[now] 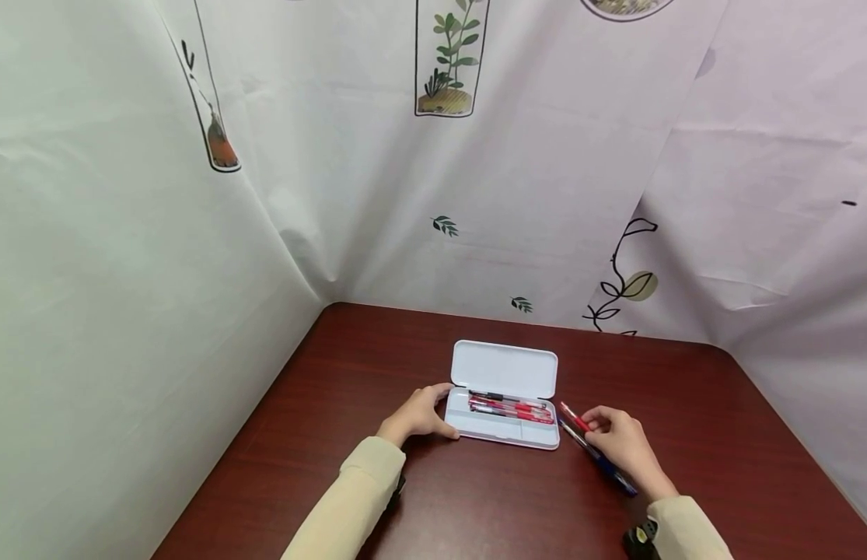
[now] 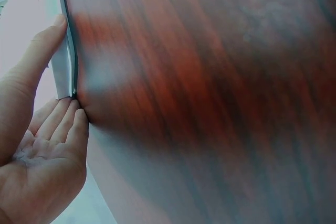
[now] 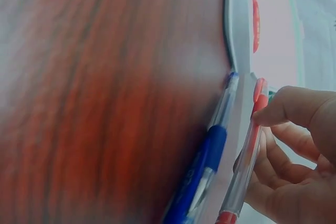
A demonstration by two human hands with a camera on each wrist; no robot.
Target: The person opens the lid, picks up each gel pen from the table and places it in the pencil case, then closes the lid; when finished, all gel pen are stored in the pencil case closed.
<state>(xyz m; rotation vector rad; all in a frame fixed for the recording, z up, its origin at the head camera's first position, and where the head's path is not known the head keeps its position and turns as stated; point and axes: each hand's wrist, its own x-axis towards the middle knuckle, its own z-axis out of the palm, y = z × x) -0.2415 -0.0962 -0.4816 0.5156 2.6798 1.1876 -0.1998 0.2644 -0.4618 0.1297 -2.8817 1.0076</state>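
An open white pencil case [image 1: 504, 370] lies in the middle of the dark red table [image 1: 475, 505], lid folded back, several red pens [image 1: 512, 409] in its tray. My left hand [image 1: 436, 411] grips the case's left end; in the left wrist view the thumb [image 2: 42, 51] lies on one side of the case's edge [image 2: 67, 51] and the fingers [image 2: 65, 124] on the other. My right hand [image 1: 592, 424] pinches a red pen [image 1: 575, 418] [image 3: 247, 156] just right of the case [image 3: 239, 24]. A blue pen [image 1: 606, 465] [image 3: 205, 161] lies on the table beside that hand.
White sheets printed with plants [image 1: 447, 62] hang close behind and at both sides of the table. Bare tabletop shows around the case and toward the front edge. Both arms wear beige sleeves [image 1: 356, 498].
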